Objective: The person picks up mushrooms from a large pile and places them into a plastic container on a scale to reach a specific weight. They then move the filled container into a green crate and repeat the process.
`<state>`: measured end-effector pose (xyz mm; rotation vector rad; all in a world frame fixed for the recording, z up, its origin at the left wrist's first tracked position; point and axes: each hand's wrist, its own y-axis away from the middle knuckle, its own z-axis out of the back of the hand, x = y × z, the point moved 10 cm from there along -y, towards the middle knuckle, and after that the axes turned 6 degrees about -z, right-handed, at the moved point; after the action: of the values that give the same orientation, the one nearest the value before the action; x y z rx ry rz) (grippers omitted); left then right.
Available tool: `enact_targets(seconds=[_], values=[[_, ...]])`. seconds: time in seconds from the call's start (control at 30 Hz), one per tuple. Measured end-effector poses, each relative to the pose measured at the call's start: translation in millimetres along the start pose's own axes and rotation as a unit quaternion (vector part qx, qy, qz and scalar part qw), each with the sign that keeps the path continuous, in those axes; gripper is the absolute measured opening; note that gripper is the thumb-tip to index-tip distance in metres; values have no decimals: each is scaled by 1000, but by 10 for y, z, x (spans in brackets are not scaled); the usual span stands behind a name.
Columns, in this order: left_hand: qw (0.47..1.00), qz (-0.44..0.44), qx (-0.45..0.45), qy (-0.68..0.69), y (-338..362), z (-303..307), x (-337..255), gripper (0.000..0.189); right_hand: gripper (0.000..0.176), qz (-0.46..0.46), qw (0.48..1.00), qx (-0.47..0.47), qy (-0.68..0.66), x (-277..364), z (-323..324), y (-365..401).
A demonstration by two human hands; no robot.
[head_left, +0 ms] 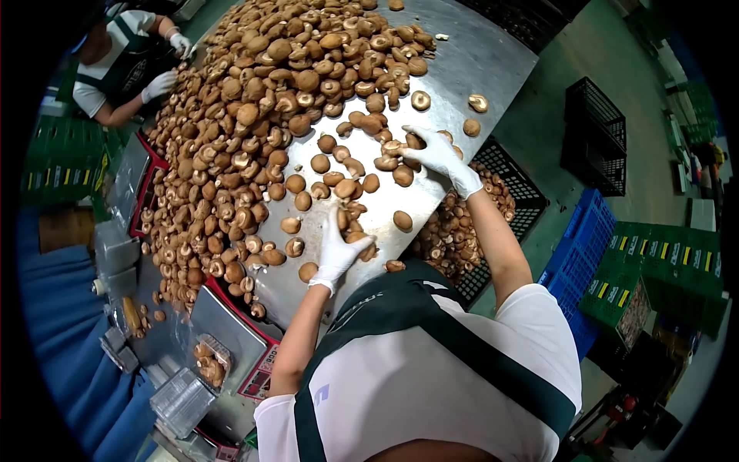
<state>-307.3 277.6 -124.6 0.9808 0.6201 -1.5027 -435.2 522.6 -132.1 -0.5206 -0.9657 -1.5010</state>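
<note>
Brown shiitake mushrooms [223, 146] form a large heap on a metal table [469, 46], with loose ones scattered toward me. My left hand [337, 250], in a white glove, curls round a few mushrooms [356, 223] near the table's front edge, thumb and fingers on either side of them. Farther right, my right hand [440, 158], also gloved, has its fingers and thumb round a mushroom [416, 142]. More mushrooms touch or lie close to its fingertips. The undersides of both hands are hidden.
Below the table's right edge stands a black crate [523, 200] holding mushrooms. A co-worker's gloved hands [160, 86] are at the heap's far left. Scales [223, 331], plastic trays [183, 400] and a packed tray [209, 362] sit left. Blue [577, 254] and green crates [662, 258] stand right.
</note>
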Motion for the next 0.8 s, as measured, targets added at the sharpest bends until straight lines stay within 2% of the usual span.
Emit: enact_targets(seconds=[0.07, 0.13, 0.17, 0.2, 0.23, 0.27, 0.3, 0.33, 0.4, 0.43, 0.53, 0.57, 0.6, 0.7, 0.73, 0.8], values=[[989, 1, 28, 143, 75, -84, -17, 101, 65, 26, 995, -58, 79, -7, 124, -69], [996, -75, 38, -35, 167, 42, -98, 102, 65, 25, 991, -93, 92, 28, 288, -124], [993, -69, 44, -91, 242, 119, -97, 103, 66, -13, 991, -96, 94, 1, 349, -155], [986, -61, 49, -147, 310, 212, -144, 104, 66, -3, 982, -122, 143, 47, 442, -169], [967, -72, 44, -240, 364, 282, -130, 106, 66, -21, 982, -126, 137, -15, 467, -211], [958, -39, 69, -277, 406, 305, -41, 109, 66, -39, 982, -132, 131, -80, 488, -255], [954, -18, 94, -282, 459, 269, 29, 110, 68, -72, 991, -90, 75, -241, 389, -336], [951, 2, 117, -288, 516, 221, 122, 111, 68, -69, 991, -89, 74, -287, 320, -356], [961, -57, 115, -244, 561, 29, 202, 116, 73, -23, 982, -91, 162, -259, 174, -387], [963, -65, 109, -237, 536, -25, 133, 115, 76, -39, 992, -72, 99, -303, 76, -381], [974, -99, 95, -182, 370, -257, -63, 111, 75, -40, 988, -27, 148, -86, -156, -189], [965, -118, 111, -207, 312, -405, -141, 111, 72, -22, 990, -14, 139, -34, -211, -134], [956, -137, 123, -231, 276, -537, -220, 110, 68, 45, 979, 2, 198, 23, -367, -73], [948, -127, 178, -232, 229, -873, -274, 105, 63, 31, 979, 49, 196, 17, -451, 107], [942, -132, 192, -241, 194, -998, -289, 103, 59, 85, 976, 42, 198, 56, -473, 155], [966, -122, 193, -123, 107, -1200, -315, 100, 52, 85, 973, 82, 196, -12, -456, 264]])
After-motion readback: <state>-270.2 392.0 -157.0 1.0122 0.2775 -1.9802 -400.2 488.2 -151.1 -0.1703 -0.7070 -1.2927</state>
